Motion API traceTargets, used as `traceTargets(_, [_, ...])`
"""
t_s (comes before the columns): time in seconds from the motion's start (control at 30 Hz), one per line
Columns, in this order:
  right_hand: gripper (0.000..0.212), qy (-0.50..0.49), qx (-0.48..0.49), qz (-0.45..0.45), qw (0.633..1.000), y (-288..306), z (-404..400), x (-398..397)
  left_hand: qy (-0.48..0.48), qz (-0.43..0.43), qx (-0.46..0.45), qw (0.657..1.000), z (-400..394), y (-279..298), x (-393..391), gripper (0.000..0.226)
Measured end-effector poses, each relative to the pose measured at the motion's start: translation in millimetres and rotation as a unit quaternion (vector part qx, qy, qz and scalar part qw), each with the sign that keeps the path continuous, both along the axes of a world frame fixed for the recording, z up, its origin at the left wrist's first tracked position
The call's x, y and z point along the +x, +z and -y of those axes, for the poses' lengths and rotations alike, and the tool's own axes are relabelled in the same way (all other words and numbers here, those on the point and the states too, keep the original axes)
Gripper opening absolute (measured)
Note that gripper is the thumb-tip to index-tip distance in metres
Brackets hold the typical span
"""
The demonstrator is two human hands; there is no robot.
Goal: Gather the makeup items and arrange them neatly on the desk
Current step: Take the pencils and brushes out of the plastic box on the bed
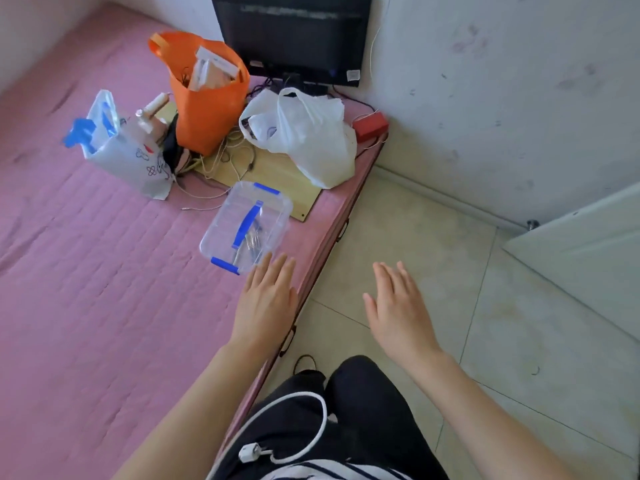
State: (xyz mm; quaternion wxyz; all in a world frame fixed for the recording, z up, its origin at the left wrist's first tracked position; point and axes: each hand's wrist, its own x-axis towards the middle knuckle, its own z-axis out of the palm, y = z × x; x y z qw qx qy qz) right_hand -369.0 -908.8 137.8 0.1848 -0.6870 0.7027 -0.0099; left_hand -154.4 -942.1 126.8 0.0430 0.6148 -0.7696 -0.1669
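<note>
A clear plastic box with blue latches and a blue handle lies on the pink mattress near its right edge; small metal items show through the lid. My left hand hovers just below the box, fingers straight, holding nothing. My right hand is held out flat over the tiled floor, also holding nothing. Behind the box, a pale bottle pokes up between the bags.
An orange bag, a white plastic bag and a blue-and-white bag stand around a wooden board with tangled cables. A black monitor and a red box sit by the wall. A door is at right.
</note>
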Motion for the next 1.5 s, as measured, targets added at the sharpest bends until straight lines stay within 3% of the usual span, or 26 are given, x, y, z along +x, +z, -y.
traceTargets(0.27, [0.057, 0.024, 0.014, 0.002, 1.000, -8.9, 98.6, -52.1, 0.029, -0.019, 0.009, 0.999, 84.4, -8.8, -50.0, 0.043])
traceTargets(0.53, [0.057, 0.157, 0.035, -0.008, 0.987, -6.8, 204.7, -105.7, 0.173, -0.042, 0.042, 0.983, 145.8, -11.9, -116.1, 0.041])
traceTargets(0.73, [0.056, 0.275, 0.034, -0.018, 0.961, -15.0, 275.3, -102.8, 0.259, -0.050, 0.052, 0.963, 167.4, -13.3, -134.1, 0.041])
traceTargets(1.03, [0.056, 0.394, 0.052, -0.044, 0.917, -45.2, 325.4, -29.5, 0.351, -0.039, 0.054, 0.934, 170.8, -38.1, -78.4, 0.037])
traceTargets(1.5, [0.053, 0.414, 0.098, -0.036, 0.904, -111.8, 380.1, 97.9, 0.470, -0.066, 0.095, 0.875, 178.8, -121.2, 48.6, 0.035])
